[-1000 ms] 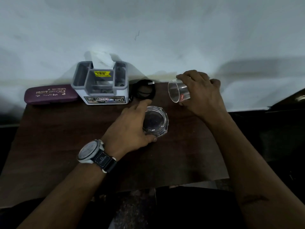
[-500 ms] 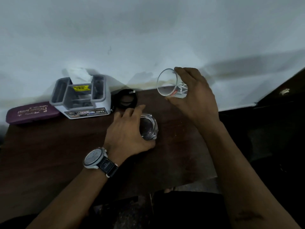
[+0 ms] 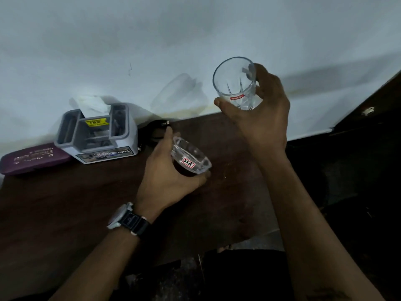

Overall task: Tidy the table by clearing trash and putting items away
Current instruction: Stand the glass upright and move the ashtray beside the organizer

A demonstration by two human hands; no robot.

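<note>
empty tumbler [image 3: 235, 83], glass ashtray [image 3: 191, 157], both held

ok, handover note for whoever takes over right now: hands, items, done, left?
Left hand: gripping the glass ashtray, tilted, lifted off the table.
Right hand: holding the clear tumbler up in front of the wall, mouth tipped toward the camera; it looks empty.
On the table by the wall: purple spectacle case, grey tissue organiser, coiled black cable.
Done: both glass items picked up.
Left: put them away, then deal with the rest.
</note>
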